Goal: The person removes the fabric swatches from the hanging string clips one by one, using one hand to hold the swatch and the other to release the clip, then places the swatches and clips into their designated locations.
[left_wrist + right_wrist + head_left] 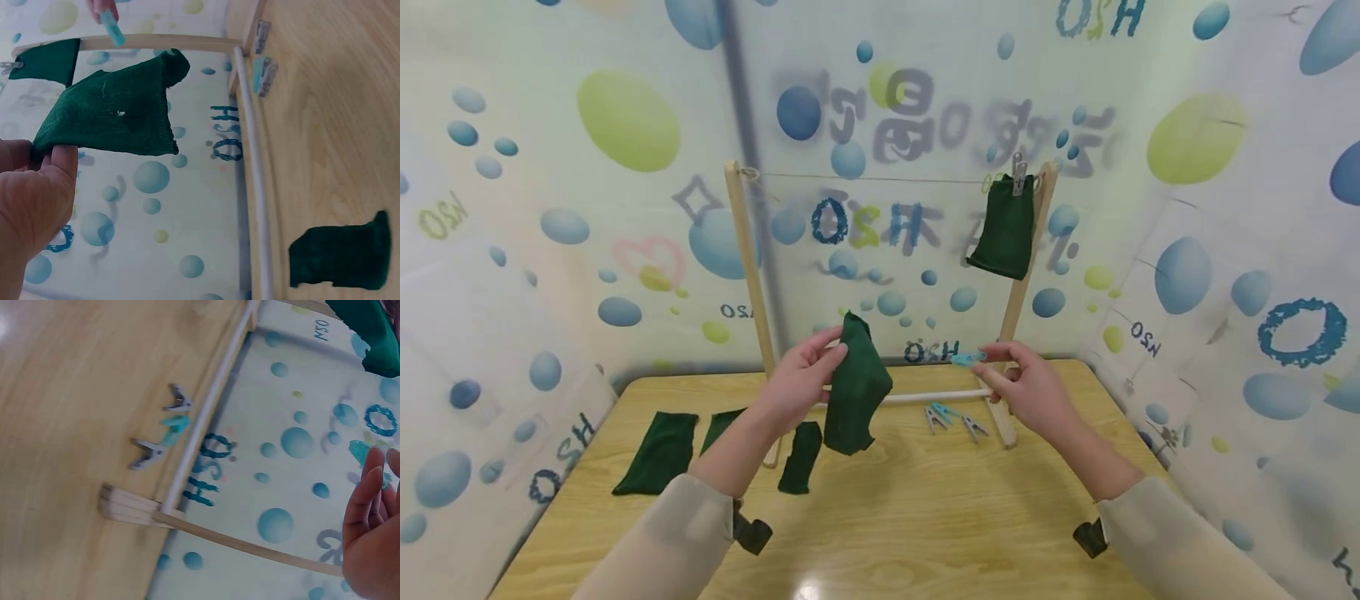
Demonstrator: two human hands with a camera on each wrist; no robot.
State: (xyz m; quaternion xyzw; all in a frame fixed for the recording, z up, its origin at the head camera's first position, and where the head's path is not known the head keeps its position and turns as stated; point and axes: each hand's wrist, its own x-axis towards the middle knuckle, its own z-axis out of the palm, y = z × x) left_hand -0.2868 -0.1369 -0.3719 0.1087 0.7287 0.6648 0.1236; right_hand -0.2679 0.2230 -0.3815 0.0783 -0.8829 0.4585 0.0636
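Pinched by its upper edge, a dark green cloth piece (856, 392) hangs from my left hand (801, 379); in the left wrist view the cloth (119, 109) spreads out from the fingertips. My right hand (1030, 387) pinches a light blue clothespin (968, 358) between thumb and fingers, to the right of the cloth and apart from it. Both hands are raised in front of a wooden frame, below its string (880, 178). Near the string's right end, a grey clothespin (1018, 177) holds another green cloth (1006, 229).
Several clothespins (940, 414), grey and blue, lie on the wooden table (925, 517) by the frame's right post (1022, 292). More green cloth pieces (658, 452) lie at the left, near the left post (748, 267). A white bar (925, 398) joins the posts low down.
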